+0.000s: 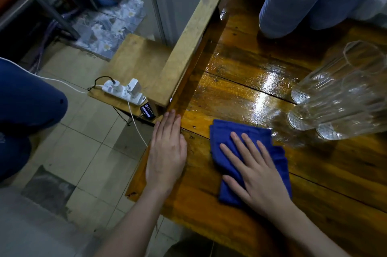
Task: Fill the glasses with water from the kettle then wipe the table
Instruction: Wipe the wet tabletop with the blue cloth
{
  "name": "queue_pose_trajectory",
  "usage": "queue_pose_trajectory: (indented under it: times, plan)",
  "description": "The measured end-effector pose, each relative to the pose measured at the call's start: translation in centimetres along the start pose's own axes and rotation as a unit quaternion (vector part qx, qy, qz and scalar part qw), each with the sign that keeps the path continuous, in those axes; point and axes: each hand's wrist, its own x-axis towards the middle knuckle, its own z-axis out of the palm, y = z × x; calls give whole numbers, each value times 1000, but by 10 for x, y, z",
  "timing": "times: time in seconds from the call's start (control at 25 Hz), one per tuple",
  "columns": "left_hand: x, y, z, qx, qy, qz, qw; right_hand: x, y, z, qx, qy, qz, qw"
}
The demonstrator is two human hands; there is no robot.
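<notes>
Glasses, three, stand clustered at the right of the wet table, clear and ribbed, contents not discernible; two blue ribbed cylinders stand behind them, and a power strip lies on a low shelf at left. One folded blue cloth lies flat near the front left corner, just beside the glasses. Right hand presses palm-down on the cloth, fingers spread; left hand lies flat along the table's left edge, fingers together, holding nothing.
</notes>
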Motion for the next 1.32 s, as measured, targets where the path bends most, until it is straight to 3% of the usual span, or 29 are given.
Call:
queue_pose_trajectory:
  times: [0.16, 0.32, 0.48, 0.68, 0.88, 1.12, 1.2, 1.32]
  plan:
    - [1, -1, 3, -10, 12, -3, 1000, 7, 11, -6, 4, 6, 112, 994]
    - [1, -3, 6, -10, 15, -6, 1000, 80, -9, -12, 28, 43, 179, 982]
    - [2, -3, 3, -13, 12, -17, 1000, 118, -47, -13, 18, 57, 96, 994]
    - [1, -5, 2, -28, 8, -9, 1000, 59, -47, 1, 3, 33, -29, 999]
    - [1, -2, 4, -31, 11, -20, 999, 20, 20, -2, -4, 25, 42, 999]
    - [1, -4, 4, -7, 0, -14, 1000, 134, 15, -21, 21, 71, 147, 986]
    - [1, -3, 3, 2, -4, -12, 1000, 166, -10, -22, 11, 76, 126, 989]
    - [2, -4, 4, 4, -9, -13, 1000, 159, -32, -17, 2, 57, 29, 998]
